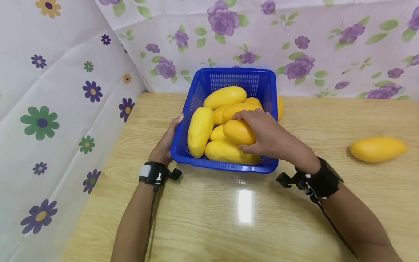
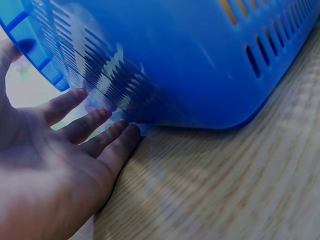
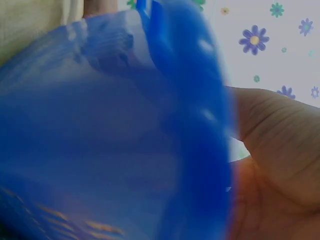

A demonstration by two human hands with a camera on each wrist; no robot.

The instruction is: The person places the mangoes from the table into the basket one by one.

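A blue plastic basket [image 1: 226, 166] with slotted walls stands on the table, filled with several yellow mangoes [image 1: 200, 131]. My right hand [image 1: 268, 134] reaches over its right side and grips one mango [image 1: 239, 131] on top of the pile, thumb and fingers on either side of it. In the right wrist view the basket's wall and rim [image 3: 200, 120] cover much of that hand [image 3: 280, 150], and the mango is hidden. My left hand [image 1: 165, 143] rests against the basket's left side; in the left wrist view its straight fingers [image 2: 92, 122] touch the slotted wall.
A single mango [image 1: 378, 149] lies on the wooden table [image 1: 203, 218] at the right. Another mango [image 1: 279, 108] shows partly behind the basket's right wall. Flowered cloth [image 1: 248, 43] hangs behind the table, and white flower-patterned cloth [image 1: 62, 153] at the left.
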